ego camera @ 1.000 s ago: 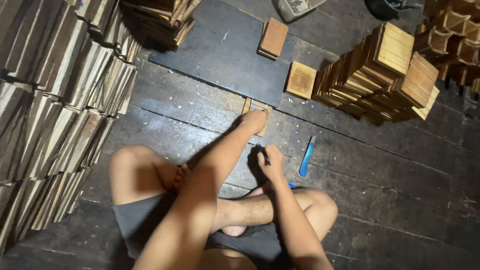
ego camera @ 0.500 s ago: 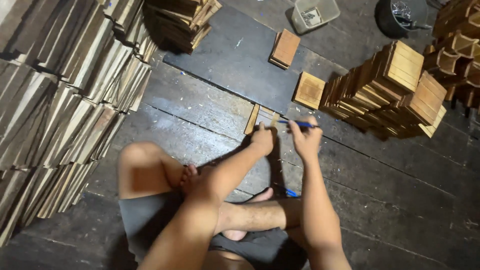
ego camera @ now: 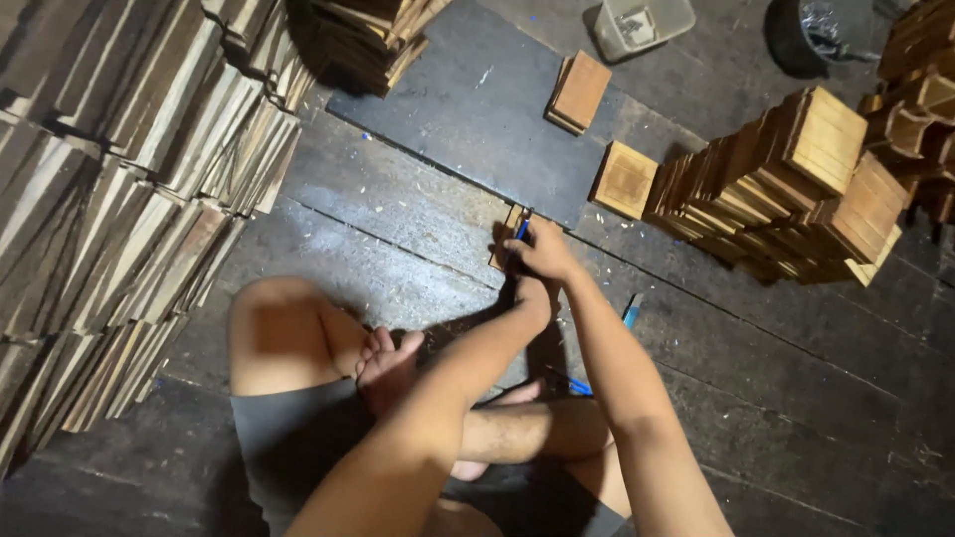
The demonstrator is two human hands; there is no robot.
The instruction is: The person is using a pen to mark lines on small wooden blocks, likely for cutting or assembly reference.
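I pin the small wooden piece flat on the floor with my left hand, fingers hidden, while my right hand pinches the blue pen steady.

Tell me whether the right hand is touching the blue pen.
Touching. The head view shows the right hand closed around the blue pen, whose tip sticks out above the fingers over the small wooden piece.
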